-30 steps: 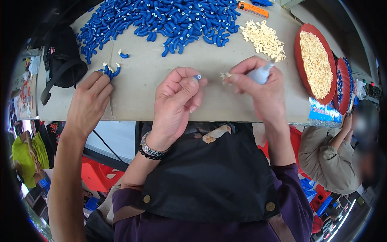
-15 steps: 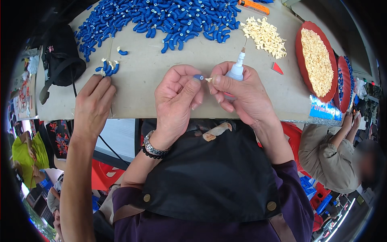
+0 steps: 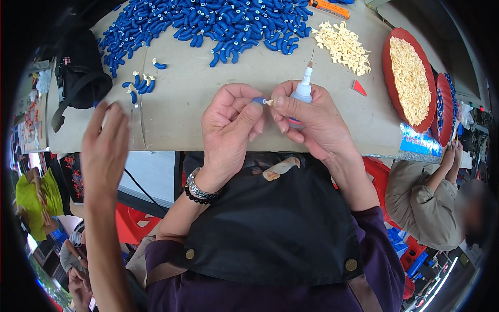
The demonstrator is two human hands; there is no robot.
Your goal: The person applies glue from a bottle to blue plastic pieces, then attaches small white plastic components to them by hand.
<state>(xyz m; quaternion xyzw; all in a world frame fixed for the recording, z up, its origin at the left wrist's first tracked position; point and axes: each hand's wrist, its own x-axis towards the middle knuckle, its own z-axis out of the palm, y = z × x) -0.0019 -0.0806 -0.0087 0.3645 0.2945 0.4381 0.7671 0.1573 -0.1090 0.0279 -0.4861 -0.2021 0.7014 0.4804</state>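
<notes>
Beige desk [image 3: 174, 112]: fronting blue tube heap [image 3: 208, 23], left hand [image 3: 228, 119] pinches curved blue tube [image 3: 258, 100]; right hand [image 3: 318, 115] grips small cream piece [image 3: 268, 102], white needle-tipped bottle [image 3: 301, 92].

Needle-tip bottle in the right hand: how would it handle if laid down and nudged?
The needle-tip bottle is probably light: the right hand holds it while also pinching a cream piece. Looking rounded, it would likely roll. The thin needle seems easily bent.

Left hand [image 3: 226, 124]: thumb pinched to index, other fingers loosely curled, palm turned inward. Right hand [image 3: 316, 117]: thumb and index pinched, other fingers curled below. Pinches face each other, tips close. Left forearm [image 3: 179, 216] angles up-right, right forearm [image 3: 358, 184] up-left. Wrists [image 3: 344, 158] wider apart than fingertips.
</notes>
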